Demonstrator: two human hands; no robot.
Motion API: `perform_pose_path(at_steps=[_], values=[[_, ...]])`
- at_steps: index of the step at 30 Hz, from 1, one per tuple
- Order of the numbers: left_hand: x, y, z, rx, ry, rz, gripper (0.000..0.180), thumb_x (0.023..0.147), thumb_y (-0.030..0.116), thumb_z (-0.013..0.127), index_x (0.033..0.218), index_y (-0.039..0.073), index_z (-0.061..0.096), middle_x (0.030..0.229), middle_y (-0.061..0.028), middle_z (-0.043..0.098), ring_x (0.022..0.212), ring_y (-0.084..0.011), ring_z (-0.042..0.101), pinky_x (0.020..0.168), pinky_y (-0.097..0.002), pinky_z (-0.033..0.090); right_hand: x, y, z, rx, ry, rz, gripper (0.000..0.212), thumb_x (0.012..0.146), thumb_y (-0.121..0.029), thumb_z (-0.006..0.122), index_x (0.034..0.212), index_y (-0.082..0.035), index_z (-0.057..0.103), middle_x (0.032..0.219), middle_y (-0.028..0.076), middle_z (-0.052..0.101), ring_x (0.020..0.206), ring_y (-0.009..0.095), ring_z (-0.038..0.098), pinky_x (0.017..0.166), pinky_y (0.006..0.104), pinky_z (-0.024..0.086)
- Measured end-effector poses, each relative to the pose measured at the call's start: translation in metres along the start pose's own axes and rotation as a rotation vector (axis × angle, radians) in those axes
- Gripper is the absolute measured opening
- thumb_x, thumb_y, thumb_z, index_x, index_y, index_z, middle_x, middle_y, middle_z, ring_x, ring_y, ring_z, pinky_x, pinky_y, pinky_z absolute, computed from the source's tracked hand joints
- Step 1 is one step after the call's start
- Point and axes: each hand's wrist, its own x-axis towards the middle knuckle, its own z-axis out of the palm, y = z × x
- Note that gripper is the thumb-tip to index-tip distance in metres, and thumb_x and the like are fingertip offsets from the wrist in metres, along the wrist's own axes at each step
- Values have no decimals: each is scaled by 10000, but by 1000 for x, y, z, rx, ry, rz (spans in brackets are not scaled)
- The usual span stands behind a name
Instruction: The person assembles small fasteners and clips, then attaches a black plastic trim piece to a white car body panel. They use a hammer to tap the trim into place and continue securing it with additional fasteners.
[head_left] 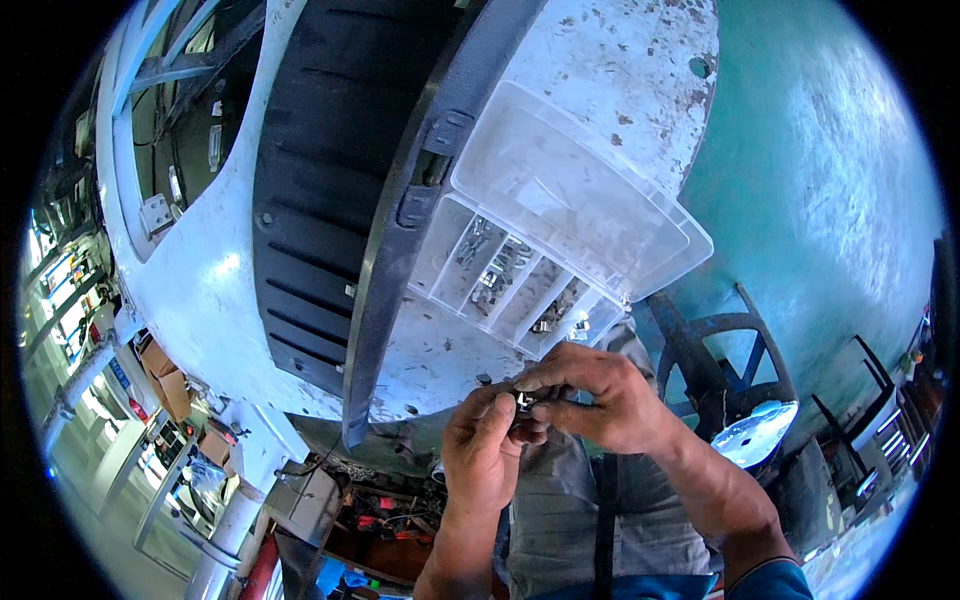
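Observation:
Close together at the table's near edge, my left hand (480,452) and my right hand (603,397) are both closed, fingertips pinching a small shiny metal clip (523,401). Fingers cover part of the clip, so its full shape is hidden. Just beyond my hands lies a clear plastic compartment box (468,312), its lid (572,178) folded back. Small metal clips (492,273) fill several of its compartments. Left of the box lies a long black ribbed plastic panel (335,190) with a raised edge and moulded slots; a small metal clip (350,290) sits on it.
The worn white table (610,60) has chipped paint and a curved edge. At right, a dark metal stool-like frame (735,360) stands on the green floor (800,180). Lower left are cardboard boxes (165,380), a pale pipe post (225,540) and a cluttered bin of tools (390,525).

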Motion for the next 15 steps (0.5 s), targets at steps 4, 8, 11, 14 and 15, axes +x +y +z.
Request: perform_pose_path(at_steps=[4,8,11,14,15], values=[[-2,-1,0,98,46,20,234,990,186,597,1090,-24,621,912,-107,687,760,-188,685,645,-311,579,-2,-2,1,116,9,160,244,846,-56,741,1073,9,679,1006,118,669,929,229,670,811,349,529],[-3,0,7,229,126,86,233,996,178,580,1100,-27,616,914,-100,680,766,-188,681,649,-319,576,-3,3,2,35,14,118,217,855,-55,718,1041,22,639,944,116,664,852,211,678,746,327,534],[-5,-1,3,361,91,224,234,977,149,604,1122,-35,608,940,-101,677,785,-177,680,666,-320,580,-3,-2,4,100,17,229,218,854,-55,719,1040,22,637,967,120,671,852,209,682,750,316,536],[-7,-6,-11,473,-10,295,232,962,100,645,1155,-30,630,1020,-102,682,913,-148,664,787,-281,561,-3,-9,9,68,26,261,239,849,-46,716,1069,15,644,984,132,678,861,220,689,748,323,541],[-9,-3,-9,453,-13,303,242,940,75,676,1153,-32,631,1028,-87,683,959,-140,646,821,-273,530,-3,-13,14,9,48,206,245,847,-42,714,1076,12,647,982,139,680,864,232,692,746,331,544]])
